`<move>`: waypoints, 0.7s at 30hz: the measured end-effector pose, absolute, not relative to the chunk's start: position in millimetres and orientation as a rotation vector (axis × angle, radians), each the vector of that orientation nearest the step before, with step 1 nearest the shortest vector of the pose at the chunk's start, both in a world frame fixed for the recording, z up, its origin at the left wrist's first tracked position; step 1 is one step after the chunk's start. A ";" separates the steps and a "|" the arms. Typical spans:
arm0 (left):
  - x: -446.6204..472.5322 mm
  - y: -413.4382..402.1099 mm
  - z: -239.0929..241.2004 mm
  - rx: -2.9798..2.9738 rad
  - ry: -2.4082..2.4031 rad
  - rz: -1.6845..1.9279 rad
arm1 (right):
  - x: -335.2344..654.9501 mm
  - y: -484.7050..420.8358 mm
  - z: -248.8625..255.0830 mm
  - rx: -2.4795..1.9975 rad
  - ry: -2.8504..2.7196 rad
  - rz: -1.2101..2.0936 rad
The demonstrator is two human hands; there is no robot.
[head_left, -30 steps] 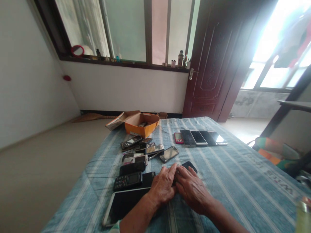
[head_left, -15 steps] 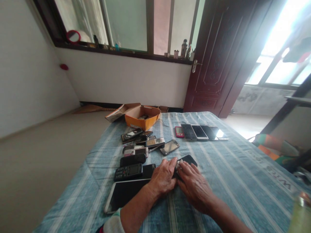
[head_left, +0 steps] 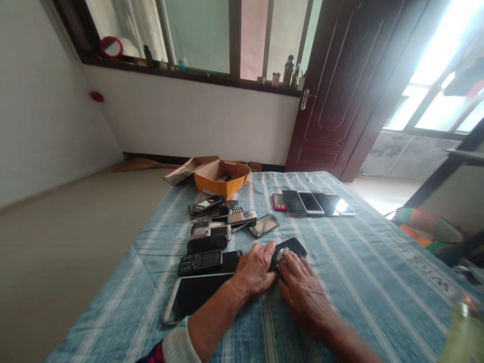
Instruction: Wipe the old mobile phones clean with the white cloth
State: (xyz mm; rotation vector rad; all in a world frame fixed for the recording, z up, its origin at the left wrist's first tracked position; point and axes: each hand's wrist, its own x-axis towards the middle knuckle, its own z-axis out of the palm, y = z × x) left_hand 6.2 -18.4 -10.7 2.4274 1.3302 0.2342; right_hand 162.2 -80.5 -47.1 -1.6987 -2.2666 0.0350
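My left hand (head_left: 254, 268) is gripping the dark phone (head_left: 297, 246) by its near-left edge, probably bracing it against sliding. My right hand (head_left: 304, 287) is pinning a white wad (head_left: 281, 254) under its fingertips, pressing it onto the phone's face between both hands. By my left forearm a white-framed phone (head_left: 196, 292) is lying flat. Farther off, a phone row (head_left: 310, 203) is sitting apart, perhaps avoiding mixing, and an orange box (head_left: 217, 190) is standing open, seemingly for easy reach.
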 end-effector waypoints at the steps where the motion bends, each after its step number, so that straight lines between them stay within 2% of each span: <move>1: 6.1 -18.3 -10.9 2.427 1.335 0.231 | 159.3 -82.3 -46.3 -1.650 -2.288 0.045; 4: 5.8 -18.0 -11.2 2.426 1.335 0.245 | 160.6 -81.0 -42.3 -1.605 -2.312 0.067; 12: 6.2 -17.9 -10.7 2.411 1.344 0.262 | 184.2 -69.3 -43.3 -1.896 -2.176 0.005; 21: 5.7 -17.9 -12.6 2.416 1.360 0.248 | 157.0 -69.1 -32.9 -1.559 -2.400 0.169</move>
